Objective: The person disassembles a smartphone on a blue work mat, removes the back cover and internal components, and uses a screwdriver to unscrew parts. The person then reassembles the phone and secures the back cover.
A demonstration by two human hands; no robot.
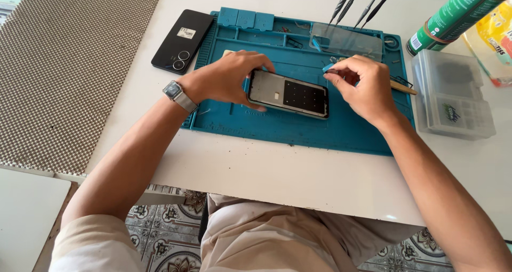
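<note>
We see the opened phone [288, 93] lying on the blue repair mat [320, 130], long axis left to right, between both hands. Our left hand [226, 80] clamps its left end; our right hand [362, 85] pinches a small blue pick [328, 67] at the top right corner. A green labelled can [453, 13] lies far right, above a clear parts box [453, 96].

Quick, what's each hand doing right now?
Left hand: gripping the end of the opened phone.
Right hand: pinching a small blue pick at the phone's edge.
</note>
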